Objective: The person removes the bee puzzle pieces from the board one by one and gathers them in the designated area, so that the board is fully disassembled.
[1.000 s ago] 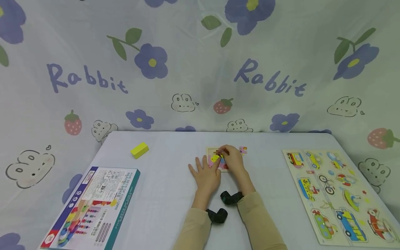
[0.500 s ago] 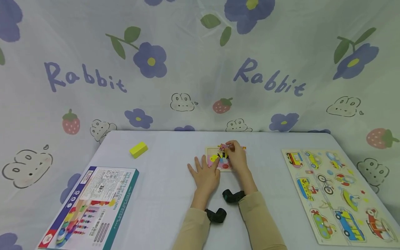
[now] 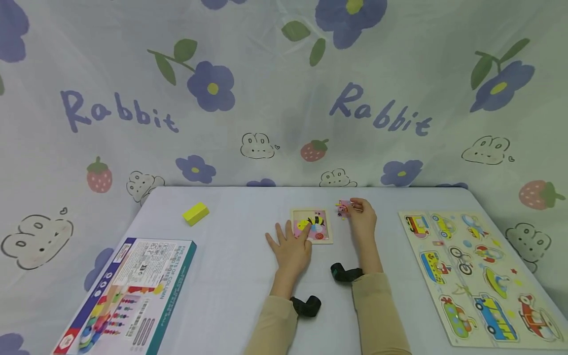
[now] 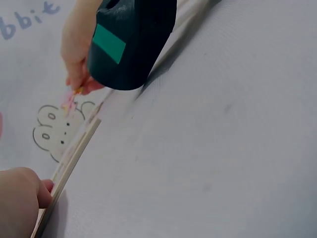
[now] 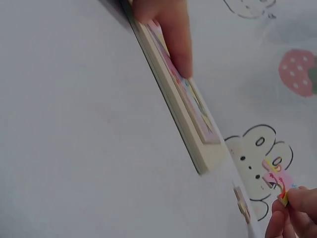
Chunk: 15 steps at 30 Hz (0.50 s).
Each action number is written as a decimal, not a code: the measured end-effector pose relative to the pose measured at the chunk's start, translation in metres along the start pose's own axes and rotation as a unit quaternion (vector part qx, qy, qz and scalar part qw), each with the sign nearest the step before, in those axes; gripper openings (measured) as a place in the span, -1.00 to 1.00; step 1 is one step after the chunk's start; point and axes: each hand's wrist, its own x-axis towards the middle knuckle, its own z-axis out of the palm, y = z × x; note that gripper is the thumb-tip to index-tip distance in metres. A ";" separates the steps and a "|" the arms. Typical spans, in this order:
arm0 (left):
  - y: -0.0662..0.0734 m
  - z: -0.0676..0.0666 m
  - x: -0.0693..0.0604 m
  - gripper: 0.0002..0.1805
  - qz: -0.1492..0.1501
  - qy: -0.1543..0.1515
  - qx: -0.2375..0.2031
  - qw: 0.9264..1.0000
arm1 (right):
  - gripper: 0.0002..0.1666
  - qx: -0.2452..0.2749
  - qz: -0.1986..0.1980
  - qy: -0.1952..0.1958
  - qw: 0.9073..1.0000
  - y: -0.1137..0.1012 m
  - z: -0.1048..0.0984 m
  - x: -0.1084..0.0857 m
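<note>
A small square wooden jigsaw board [image 3: 329, 238] with a bee picture lies on the white table. My left hand [image 3: 290, 254] rests at its lower left with fingers spread, the index finger on the picture. In the right wrist view a finger of the left hand [image 5: 177, 42] touches the board's pieces. To the right of the board, my right hand [image 3: 364, 222] pinches a pink jigsaw piece [image 5: 278, 179] between thumb and fingers, raised off the table. Another loose jigsaw piece [image 5: 241, 204] lies on the table close by. The board's upper left shows bare wood.
A yellow block [image 3: 196, 214] lies at the back left. A flat cardboard box [image 3: 133, 291] occupies the left front. On the right is a large wooden vehicle puzzle board [image 3: 483, 281]. A printed rabbit curtain [image 3: 275, 98] hangs behind the table.
My right hand has lifted away from the board's upper part and moved right, carrying the pink jigsaw piece beside the loose one. The left hand has stayed on the board.
</note>
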 end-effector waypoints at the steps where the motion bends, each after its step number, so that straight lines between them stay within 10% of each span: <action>1: 0.000 0.000 0.000 -0.48 0.000 0.000 0.000 1.000 | -0.69 -0.002 0.003 0.007 1.000 0.001 -0.002 0.001; 15: -0.002 0.000 0.000 -0.47 0.004 0.001 -0.003 1.000 | -0.72 -0.036 0.033 0.070 0.996 0.008 -0.019 0.002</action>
